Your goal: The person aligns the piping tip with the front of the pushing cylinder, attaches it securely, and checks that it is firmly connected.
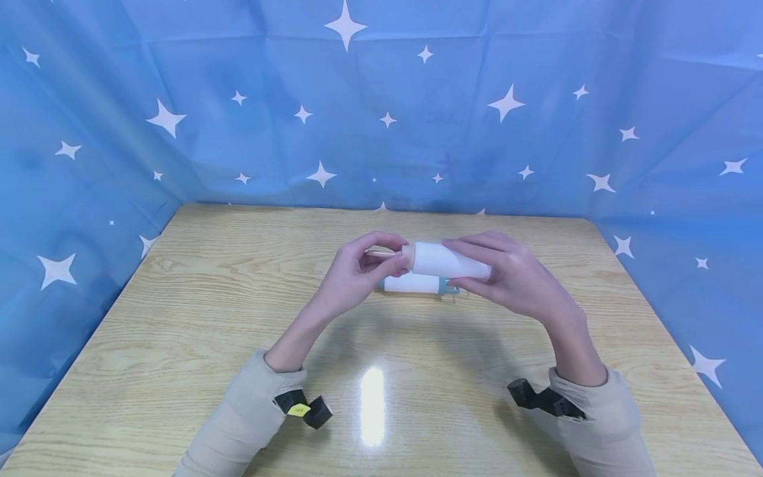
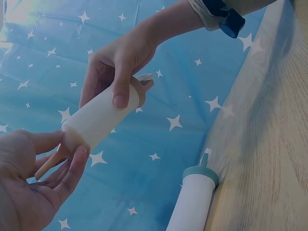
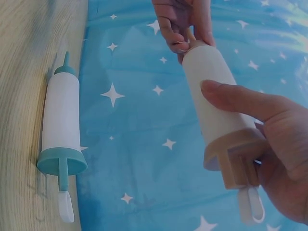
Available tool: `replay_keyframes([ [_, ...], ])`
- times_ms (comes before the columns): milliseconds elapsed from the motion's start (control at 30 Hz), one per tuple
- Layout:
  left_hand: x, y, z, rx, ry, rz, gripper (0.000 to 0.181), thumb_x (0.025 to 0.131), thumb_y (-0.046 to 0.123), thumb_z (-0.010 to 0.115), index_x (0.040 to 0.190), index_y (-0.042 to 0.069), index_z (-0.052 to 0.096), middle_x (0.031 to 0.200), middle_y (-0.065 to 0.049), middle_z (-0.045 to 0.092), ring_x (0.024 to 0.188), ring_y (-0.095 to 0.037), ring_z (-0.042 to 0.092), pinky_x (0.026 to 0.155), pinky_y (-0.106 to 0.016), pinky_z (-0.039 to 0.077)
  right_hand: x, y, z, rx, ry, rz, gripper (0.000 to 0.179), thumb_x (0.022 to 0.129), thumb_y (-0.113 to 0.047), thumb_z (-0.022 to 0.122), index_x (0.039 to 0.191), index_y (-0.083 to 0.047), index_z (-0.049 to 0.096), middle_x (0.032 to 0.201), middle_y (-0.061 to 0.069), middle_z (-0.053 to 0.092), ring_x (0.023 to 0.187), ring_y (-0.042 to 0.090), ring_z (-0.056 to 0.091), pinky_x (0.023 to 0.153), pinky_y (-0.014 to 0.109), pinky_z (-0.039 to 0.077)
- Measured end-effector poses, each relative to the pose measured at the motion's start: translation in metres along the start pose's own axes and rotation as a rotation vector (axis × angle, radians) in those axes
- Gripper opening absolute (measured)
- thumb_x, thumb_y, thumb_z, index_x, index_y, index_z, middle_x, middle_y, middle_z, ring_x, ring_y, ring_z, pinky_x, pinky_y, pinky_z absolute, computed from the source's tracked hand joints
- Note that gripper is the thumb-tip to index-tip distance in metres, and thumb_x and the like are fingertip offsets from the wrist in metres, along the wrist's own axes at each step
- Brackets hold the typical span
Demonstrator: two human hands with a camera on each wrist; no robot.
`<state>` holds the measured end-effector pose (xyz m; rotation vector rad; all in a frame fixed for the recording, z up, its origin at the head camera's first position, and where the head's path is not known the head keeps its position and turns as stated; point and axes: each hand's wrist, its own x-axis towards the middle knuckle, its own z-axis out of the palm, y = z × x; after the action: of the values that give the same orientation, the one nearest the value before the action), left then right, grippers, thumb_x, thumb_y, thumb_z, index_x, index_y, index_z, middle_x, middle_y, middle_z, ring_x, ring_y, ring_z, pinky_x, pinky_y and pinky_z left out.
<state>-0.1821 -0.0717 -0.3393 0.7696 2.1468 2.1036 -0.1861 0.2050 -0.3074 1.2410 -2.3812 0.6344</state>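
A white cylinder with tan end pieces [image 1: 430, 258] is held up over the table between both hands. My left hand [image 1: 352, 275] pinches its tan end, where a thin tan prong [image 2: 48, 164] sticks out between the fingers. Around the white body near the opposite end, my right hand [image 1: 518, 275] grips with the thumb along the side. At that end, a tan cap [image 3: 233, 144] carries a white loop [image 3: 251, 206]. A second white cylinder with teal ends [image 1: 411, 283] lies on the table just beneath, partly covered by the held one in the head view.
The wood-grain table [image 1: 197, 318] spreads out under both arms. A blue star-printed curtain [image 1: 381, 86] rises along its back and sides. Each sleeve carries a black strapped device, such as the left wrist camera [image 1: 318, 412].
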Motion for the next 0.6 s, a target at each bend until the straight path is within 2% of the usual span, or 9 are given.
replay_keyframes([
  [33,-0.0003,0.0001,-0.0001,0.002,0.0,-0.003,0.028,0.097,0.01,0.07,0.125,0.005,0.067,0.118,-0.01,0.066,0.099,-0.025,0.073,0.084,-0.039,0.061,-0.0001,0.0,-0.0001,-0.003,0.002,-0.002,0.065,0.095,-0.059,0.055,0.129,-0.005,0.068,0.119,0.013,0.07,0.108,0.032,0.065,0.076,0.046,0.061],
  [133,-0.001,0.0004,-0.0003,0.012,-0.003,-0.005,0.032,0.096,0.011,0.071,0.127,0.007,0.067,0.12,-0.009,0.066,0.102,-0.024,0.072,0.084,-0.04,0.061,-0.0001,-0.0003,-0.0003,0.001,0.001,-0.007,0.055,0.09,-0.042,0.077,0.129,-0.005,0.068,0.119,0.014,0.07,0.108,0.032,0.065,0.075,0.045,0.062],
  [233,-0.0015,0.0003,-0.0003,0.015,0.001,0.002,0.031,0.095,0.011,0.072,0.125,0.007,0.068,0.119,-0.008,0.067,0.102,-0.023,0.072,0.083,-0.04,0.061,-0.0004,-0.0005,-0.0005,0.008,-0.001,-0.01,0.052,0.086,-0.031,0.082,0.129,-0.004,0.068,0.119,0.014,0.07,0.108,0.032,0.065,0.075,0.044,0.062],
  [300,-0.0014,0.0,0.0,0.01,0.008,0.005,0.028,0.095,0.011,0.072,0.123,0.007,0.069,0.117,-0.008,0.068,0.099,-0.023,0.073,0.081,-0.039,0.062,-0.0004,-0.0006,-0.0003,0.006,0.003,-0.011,0.053,0.09,-0.04,0.077,0.129,-0.005,0.068,0.119,0.014,0.07,0.108,0.033,0.065,0.074,0.044,0.062],
  [367,-0.0013,-0.0004,0.0002,0.008,0.021,0.003,0.026,0.095,0.012,0.072,0.121,0.007,0.07,0.114,-0.007,0.07,0.095,-0.023,0.074,0.077,-0.038,0.062,-0.0001,-0.0009,-0.0002,0.001,0.01,-0.012,0.058,0.095,-0.052,0.062,0.129,-0.005,0.068,0.119,0.014,0.07,0.108,0.032,0.065,0.073,0.043,0.063],
  [467,-0.0009,-0.0007,0.0009,0.004,0.034,0.003,0.025,0.095,0.013,0.073,0.12,0.008,0.07,0.111,-0.007,0.071,0.089,-0.023,0.075,0.074,-0.038,0.063,0.0004,-0.0013,0.0001,0.001,0.018,-0.014,0.066,0.096,-0.06,0.052,0.128,-0.004,0.069,0.118,0.014,0.07,0.107,0.033,0.065,0.069,0.042,0.063],
  [533,-0.0011,-0.001,0.0009,0.009,0.039,0.004,0.026,0.095,0.013,0.073,0.12,0.008,0.071,0.111,-0.006,0.071,0.089,-0.023,0.075,0.074,-0.038,0.063,0.0007,-0.0016,0.0001,0.0,0.02,-0.015,0.067,0.096,-0.06,0.052,0.128,-0.004,0.069,0.118,0.014,0.07,0.107,0.032,0.065,0.069,0.042,0.063],
  [567,-0.0011,-0.0012,0.001,0.011,0.039,0.007,0.026,0.095,0.013,0.073,0.121,0.008,0.07,0.112,-0.006,0.071,0.091,-0.023,0.075,0.077,-0.04,0.062,0.0007,-0.0016,0.0001,-0.001,0.019,-0.014,0.063,0.094,-0.056,0.061,0.128,-0.004,0.069,0.118,0.014,0.07,0.107,0.032,0.065,0.068,0.041,0.063],
  [600,-0.0011,-0.0014,0.0011,0.012,0.037,0.012,0.027,0.095,0.012,0.073,0.121,0.007,0.07,0.113,-0.006,0.07,0.093,-0.023,0.074,0.079,-0.041,0.062,0.0006,-0.0017,0.0001,-0.001,0.018,-0.013,0.062,0.094,-0.056,0.061,0.128,-0.004,0.069,0.118,0.014,0.07,0.108,0.032,0.065,0.068,0.041,0.063],
])
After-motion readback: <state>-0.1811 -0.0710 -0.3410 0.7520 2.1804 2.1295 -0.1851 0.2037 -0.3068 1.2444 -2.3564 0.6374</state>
